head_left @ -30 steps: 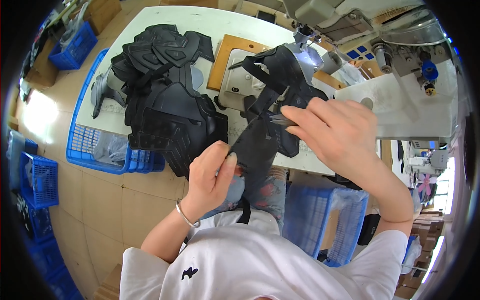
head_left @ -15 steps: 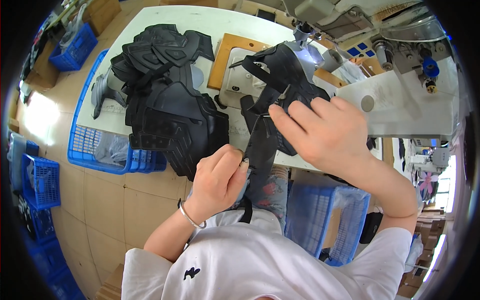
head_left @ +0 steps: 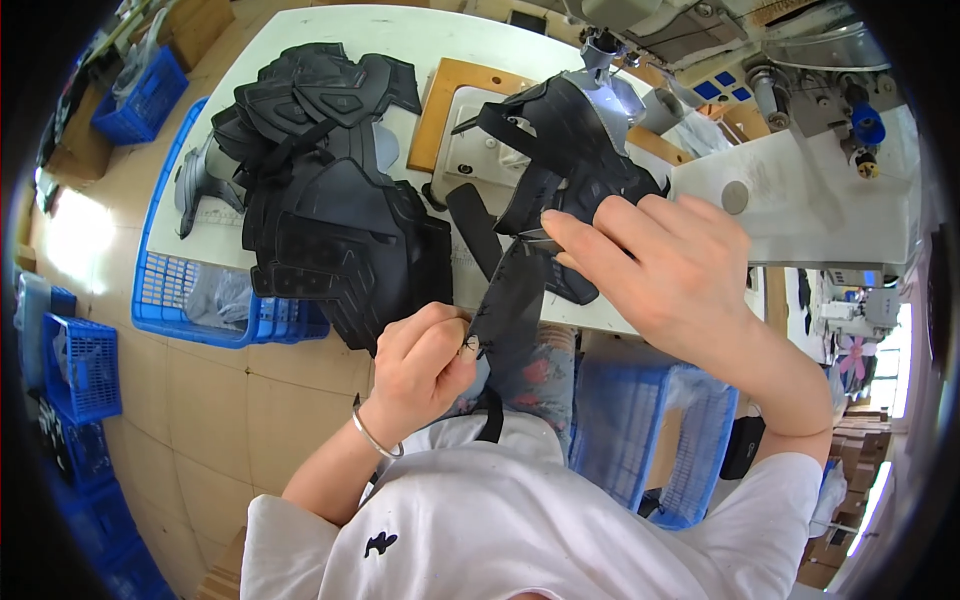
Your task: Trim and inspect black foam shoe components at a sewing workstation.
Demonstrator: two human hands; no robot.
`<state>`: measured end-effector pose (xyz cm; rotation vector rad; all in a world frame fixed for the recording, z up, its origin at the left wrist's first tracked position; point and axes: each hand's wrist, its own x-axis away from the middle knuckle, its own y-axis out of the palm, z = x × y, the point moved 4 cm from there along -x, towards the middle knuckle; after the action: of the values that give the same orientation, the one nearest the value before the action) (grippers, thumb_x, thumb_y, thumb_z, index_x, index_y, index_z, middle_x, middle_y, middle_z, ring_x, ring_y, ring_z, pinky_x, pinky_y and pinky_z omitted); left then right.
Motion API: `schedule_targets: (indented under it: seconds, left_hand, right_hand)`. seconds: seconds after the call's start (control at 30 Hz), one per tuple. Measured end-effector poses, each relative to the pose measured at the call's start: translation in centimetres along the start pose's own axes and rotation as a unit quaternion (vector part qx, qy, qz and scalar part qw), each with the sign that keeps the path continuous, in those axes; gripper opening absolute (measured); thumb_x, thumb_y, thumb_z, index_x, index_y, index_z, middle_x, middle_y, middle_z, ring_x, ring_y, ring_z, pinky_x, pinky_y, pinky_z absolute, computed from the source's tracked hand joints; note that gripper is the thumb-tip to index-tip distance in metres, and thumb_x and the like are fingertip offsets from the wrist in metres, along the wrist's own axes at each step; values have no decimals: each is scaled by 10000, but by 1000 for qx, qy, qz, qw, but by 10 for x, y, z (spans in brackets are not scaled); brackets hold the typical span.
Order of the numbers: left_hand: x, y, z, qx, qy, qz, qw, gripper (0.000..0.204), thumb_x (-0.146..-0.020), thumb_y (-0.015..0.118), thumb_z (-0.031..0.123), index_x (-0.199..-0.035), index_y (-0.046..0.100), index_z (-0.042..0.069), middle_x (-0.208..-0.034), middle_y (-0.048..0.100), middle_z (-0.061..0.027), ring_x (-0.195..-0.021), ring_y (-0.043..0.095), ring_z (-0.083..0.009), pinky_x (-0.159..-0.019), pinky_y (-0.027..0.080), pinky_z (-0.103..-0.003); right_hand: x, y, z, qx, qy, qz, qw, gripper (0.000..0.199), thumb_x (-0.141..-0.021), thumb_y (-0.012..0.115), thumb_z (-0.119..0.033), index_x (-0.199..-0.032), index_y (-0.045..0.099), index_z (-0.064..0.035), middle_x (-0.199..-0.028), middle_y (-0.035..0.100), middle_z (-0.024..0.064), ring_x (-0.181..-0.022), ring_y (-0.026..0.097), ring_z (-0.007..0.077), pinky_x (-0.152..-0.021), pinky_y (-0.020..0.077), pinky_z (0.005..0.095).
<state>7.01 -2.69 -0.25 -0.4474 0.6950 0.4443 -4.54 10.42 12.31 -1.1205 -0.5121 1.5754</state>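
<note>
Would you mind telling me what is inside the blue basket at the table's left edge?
Crumpled clear plastic shows in the blue basket; the white table and black pads hide the rest.

A head-worn fisheye looks down from close above shirt (head_left: 520, 520) and worktable (head_left: 440, 35).

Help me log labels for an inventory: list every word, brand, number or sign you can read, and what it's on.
No words, brands or numbers can be read.
Black pouch: pale mark, too small to read.
White table: fine ruled marks, any numbers too small to read.
White shirt: black emblem, no readable lettering.
</note>
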Motion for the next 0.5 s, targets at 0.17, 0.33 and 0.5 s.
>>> schedule_targets:
  seconds: [0.17, 0.33, 0.5]
  left_hand:
    - [-2, 1, 1, -14, 26, -7, 1000, 155, -712, 670, -37, -821, 563, -6, -813, 620, -122, -558, 554, -234, -482, 447, -305]
    - [-1, 4, 6, 0, 13, -23, 1000, 97, -813, 627, 21, -791, 555, -41, -774, 609, -176, -560, 551, -265, -503, 450, -312]
    - [10, -6, 7, -5, 57, -41, 998, 171, -662, 677, 4, -763, 539, 2, -780, 570, -116, -568, 540, -274, -480, 437, -331]
  right_hand:
    - [-1, 2, -3, 14, -9, -7, 1000, 155, -715, 707, -208, -861, 690, -161, -689, 492, -69, -532, 445, 86, -497, 305, 257]
    - [1, 8, -10, 57, -31, -23, 998, 166, -711, 663, -200, -871, 690, -165, -692, 490, -64, -529, 451, 86, -500, 314, 257]
    - [12, 11, -6, -31, 9, -18, 999, 198, -704, 658, -203, -898, 691, -186, -683, 472, -55, -525, 462, 91, -489, 333, 250]
